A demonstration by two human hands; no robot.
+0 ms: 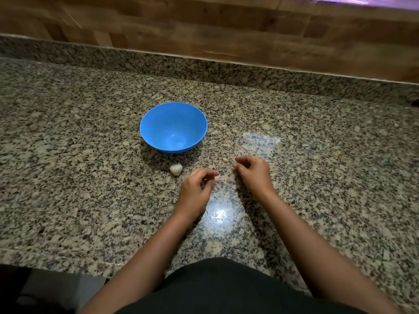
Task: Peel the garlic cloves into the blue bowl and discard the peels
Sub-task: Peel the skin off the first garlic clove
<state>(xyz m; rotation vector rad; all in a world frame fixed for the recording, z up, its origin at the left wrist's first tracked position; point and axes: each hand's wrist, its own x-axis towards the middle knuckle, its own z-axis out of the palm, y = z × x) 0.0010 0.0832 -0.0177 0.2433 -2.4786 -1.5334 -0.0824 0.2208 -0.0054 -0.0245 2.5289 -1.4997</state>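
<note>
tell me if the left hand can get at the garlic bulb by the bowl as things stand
Probably yes. The garlic bulb lies on the countertop just beyond the left hand, with nothing between them; the blue bowl sits farther back.

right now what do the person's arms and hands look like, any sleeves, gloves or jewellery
Both forearms are bare up to the frame edge, with no sleeves in view. The left hand and right hand wear no gloves, and no rings, watch or bracelets show. A dark garment covers the torso.
</note>
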